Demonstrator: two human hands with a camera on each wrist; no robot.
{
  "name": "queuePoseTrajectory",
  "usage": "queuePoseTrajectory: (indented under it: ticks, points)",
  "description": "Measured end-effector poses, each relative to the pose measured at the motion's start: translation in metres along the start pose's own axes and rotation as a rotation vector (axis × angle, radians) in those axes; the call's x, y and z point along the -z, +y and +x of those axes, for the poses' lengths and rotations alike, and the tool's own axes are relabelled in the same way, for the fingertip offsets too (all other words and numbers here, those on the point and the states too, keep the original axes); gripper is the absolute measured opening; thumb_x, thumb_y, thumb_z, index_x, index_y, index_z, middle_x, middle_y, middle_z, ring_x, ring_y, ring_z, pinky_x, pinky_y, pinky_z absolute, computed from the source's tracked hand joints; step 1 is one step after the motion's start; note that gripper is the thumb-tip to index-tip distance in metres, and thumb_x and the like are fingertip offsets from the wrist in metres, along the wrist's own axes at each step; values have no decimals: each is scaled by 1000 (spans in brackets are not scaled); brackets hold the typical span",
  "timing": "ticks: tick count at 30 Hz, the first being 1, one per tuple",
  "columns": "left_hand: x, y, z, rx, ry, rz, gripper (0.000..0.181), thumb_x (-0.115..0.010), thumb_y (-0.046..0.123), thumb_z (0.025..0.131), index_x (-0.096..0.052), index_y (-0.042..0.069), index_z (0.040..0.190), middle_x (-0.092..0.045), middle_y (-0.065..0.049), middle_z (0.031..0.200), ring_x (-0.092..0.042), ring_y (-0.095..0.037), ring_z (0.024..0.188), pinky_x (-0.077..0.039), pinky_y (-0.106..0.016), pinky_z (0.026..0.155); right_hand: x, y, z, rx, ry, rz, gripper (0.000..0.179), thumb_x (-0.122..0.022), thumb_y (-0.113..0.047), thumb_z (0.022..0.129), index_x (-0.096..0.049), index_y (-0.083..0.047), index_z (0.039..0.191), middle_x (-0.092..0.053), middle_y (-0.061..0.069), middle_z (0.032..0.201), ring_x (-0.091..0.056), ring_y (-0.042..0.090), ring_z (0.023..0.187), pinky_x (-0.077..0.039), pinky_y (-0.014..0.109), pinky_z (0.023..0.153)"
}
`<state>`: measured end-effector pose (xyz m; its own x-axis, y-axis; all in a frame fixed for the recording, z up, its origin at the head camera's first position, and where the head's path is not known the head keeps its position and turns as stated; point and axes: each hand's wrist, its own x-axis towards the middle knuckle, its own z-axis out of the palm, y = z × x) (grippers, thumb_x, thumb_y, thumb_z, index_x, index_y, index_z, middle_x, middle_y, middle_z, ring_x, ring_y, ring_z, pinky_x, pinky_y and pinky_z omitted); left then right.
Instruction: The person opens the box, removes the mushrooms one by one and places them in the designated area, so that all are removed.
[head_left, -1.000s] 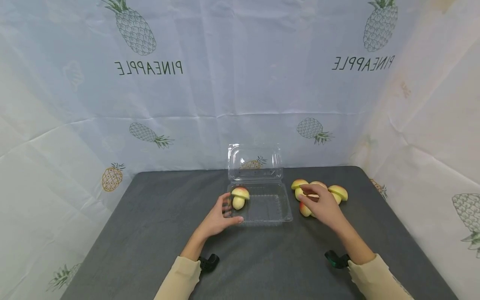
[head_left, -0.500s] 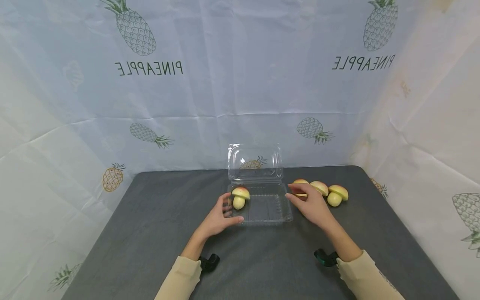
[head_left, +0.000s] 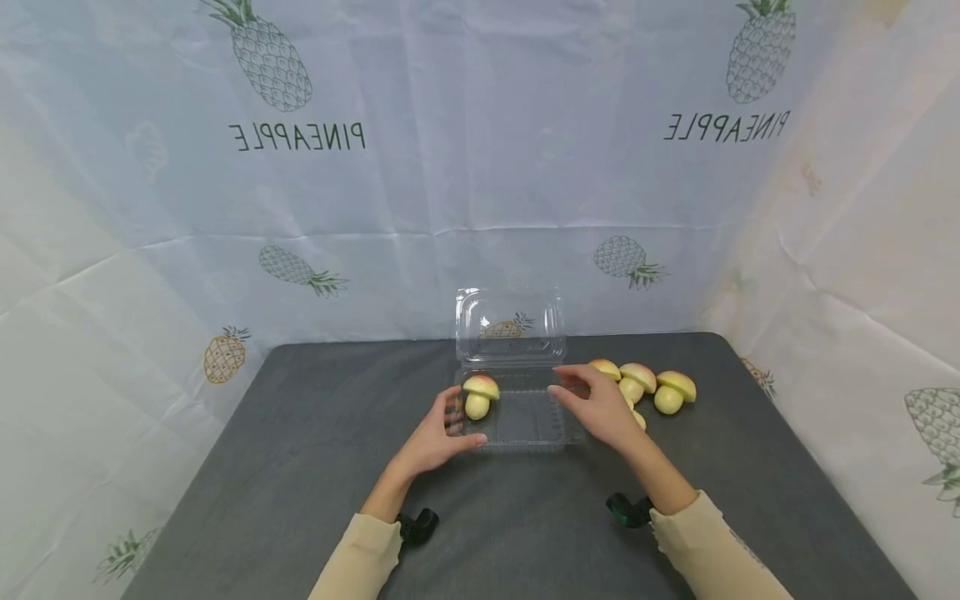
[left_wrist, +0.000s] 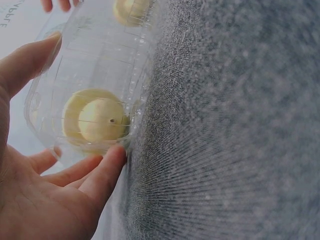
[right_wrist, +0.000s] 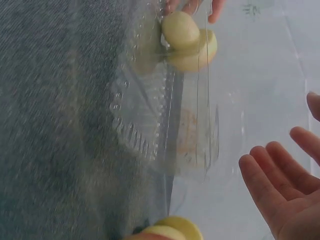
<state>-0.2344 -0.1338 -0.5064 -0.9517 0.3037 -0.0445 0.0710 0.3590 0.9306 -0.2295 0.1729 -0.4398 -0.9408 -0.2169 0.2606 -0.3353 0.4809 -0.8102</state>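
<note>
In the head view, a clear plastic clamshell container (head_left: 525,417) stands on the table with its lid (head_left: 510,325) raised at the back. One mushroom-shaped piece (head_left: 480,397), yellow with a reddish cap top, sits at its left end. My left hand (head_left: 435,435) holds the container's front left corner, thumb at the front rim and fingers along the left side. Over the right end hovers my right hand (head_left: 597,408). The right wrist view shows that hand (right_wrist: 287,185) with relaxed fingers, thumb apart and nothing between them.
Several more mushroom-shaped pieces (head_left: 670,393) lie on the dark table (head_left: 360,383) right of the container, some partly hidden by my right hand. A pineapple-print cloth (head_left: 480,183) hangs behind the table and along both sides.
My right hand has moved left from the mushroom-shaped pieces to the container's right end, uncovering more of them. The left hand, the container and the piece inside have stayed in place.
</note>
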Motion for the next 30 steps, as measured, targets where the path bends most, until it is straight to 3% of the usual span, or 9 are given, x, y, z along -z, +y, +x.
queuePoseTrajectory:
  ticks: [23, 30]
  points:
    - [-1, -1, 0, -9, 1, -15, 100, -84, 31, 86, -20, 10, 161, -35, -24, 152, -47, -43, 135, -46, -56, 105, -26, -19, 22, -10, -4, 63, 46, -70, -36, 99, -65, -6, 133, -63, 12, 130, -61, 30, 116, -51, 48, 100]
    - [0, -1, 0, -23, 4, -11, 100, -84, 29, 87, -20, 10, 160, -37, -24, 151, -48, -44, 134, -47, -56, 105, -33, -18, 30, -17, -18, 63, 44, -69, -37, 99, -65, -7, 132, -64, 11, 126, -62, 30, 114, -54, 48, 92]
